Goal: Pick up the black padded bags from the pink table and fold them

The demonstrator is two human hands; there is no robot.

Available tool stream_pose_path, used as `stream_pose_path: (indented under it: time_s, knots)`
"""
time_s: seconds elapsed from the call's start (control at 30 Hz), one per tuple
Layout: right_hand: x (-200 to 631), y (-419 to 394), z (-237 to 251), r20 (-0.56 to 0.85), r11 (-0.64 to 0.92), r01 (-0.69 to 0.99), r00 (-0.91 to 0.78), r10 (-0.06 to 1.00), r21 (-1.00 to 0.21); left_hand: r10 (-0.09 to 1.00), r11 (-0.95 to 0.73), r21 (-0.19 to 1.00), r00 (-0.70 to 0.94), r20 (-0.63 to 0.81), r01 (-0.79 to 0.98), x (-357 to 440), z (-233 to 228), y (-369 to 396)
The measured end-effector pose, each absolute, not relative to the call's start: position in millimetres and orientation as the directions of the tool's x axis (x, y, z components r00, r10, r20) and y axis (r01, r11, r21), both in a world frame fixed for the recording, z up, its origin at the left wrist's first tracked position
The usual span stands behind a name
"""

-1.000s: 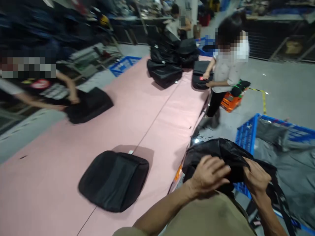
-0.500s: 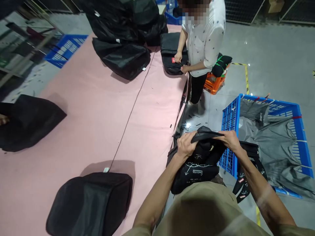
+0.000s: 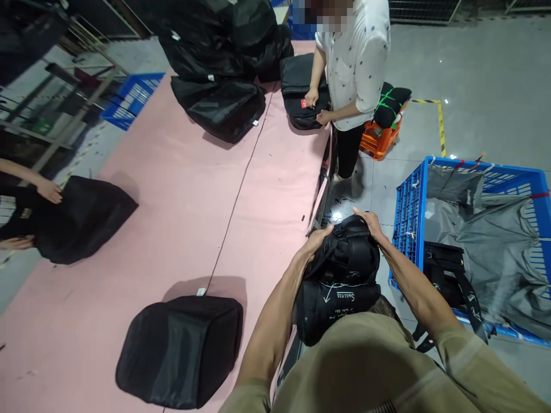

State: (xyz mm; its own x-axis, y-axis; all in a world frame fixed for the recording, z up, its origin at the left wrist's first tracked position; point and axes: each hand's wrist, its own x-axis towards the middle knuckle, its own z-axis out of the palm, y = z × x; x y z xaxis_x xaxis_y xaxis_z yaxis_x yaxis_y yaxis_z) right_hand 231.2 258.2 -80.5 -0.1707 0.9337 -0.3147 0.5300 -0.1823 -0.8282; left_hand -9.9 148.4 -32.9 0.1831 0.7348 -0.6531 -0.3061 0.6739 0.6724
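Note:
I hold a black backpack [image 3: 340,281] with white lettering against my body, just off the right edge of the pink table [image 3: 181,195]. My left hand [image 3: 316,240] grips its upper left side. My right hand [image 3: 368,225] grips the top right, fingers curled over the fabric. Its black straps [image 3: 456,287] with white print hang to the right over the rim of a blue crate [image 3: 408,223]. Another black bag [image 3: 181,350] lies flat on the table to my lower left.
A person in a white shirt [image 3: 355,57] handles a black bag [image 3: 301,94] at the table's far right edge, beside an orange stool [image 3: 379,140]. Another person's hands [image 3: 47,192] rest on a black bag [image 3: 81,221] at left. Black bags [image 3: 219,63] pile at the far end. Grey fabric [image 3: 486,241] lines the crate.
Both my hands slid up over the backpack's top and folded it down closer to my body. The view tilted slightly, and the left person's hands came into view.

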Motion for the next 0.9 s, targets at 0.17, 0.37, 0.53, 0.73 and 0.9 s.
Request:
stream_pose_path:
  time_s: [0.17,0.37,0.53,0.73,0.9]
  knots:
    - [259.6,223.4,-64.7,-0.341,-0.296,0.371,-0.061,0.938,-0.88,0.897,0.442,0.897,0.023,-0.442,-0.016,-4.8,-39.4,79.3]
    - [282.3,152.3,-57.3,-0.204,-0.298,0.459,0.242,0.949,-0.837,0.951,0.3,0.946,-0.122,-0.285,0.121,5.1,-51.7,82.1]
    - [276.1,151.2,-48.8,-0.211,-0.364,0.421,0.366,0.906,-0.831,0.972,0.22,0.961,-0.127,-0.2,0.166,1.2,-40.3,111.4]
    - [267.0,175.5,-5.4,-0.327,-0.311,0.22,-0.041,0.944,-0.925,0.968,0.229,0.957,-0.146,-0.205,0.175,-60.8,-33.3,98.1]
    - [230.1,211.3,-28.1,-0.342,-0.263,0.409,-0.134,0.93,-0.874,0.927,0.354,0.9,-0.226,-0.3,0.254,-87.9,-60.5,59.8]
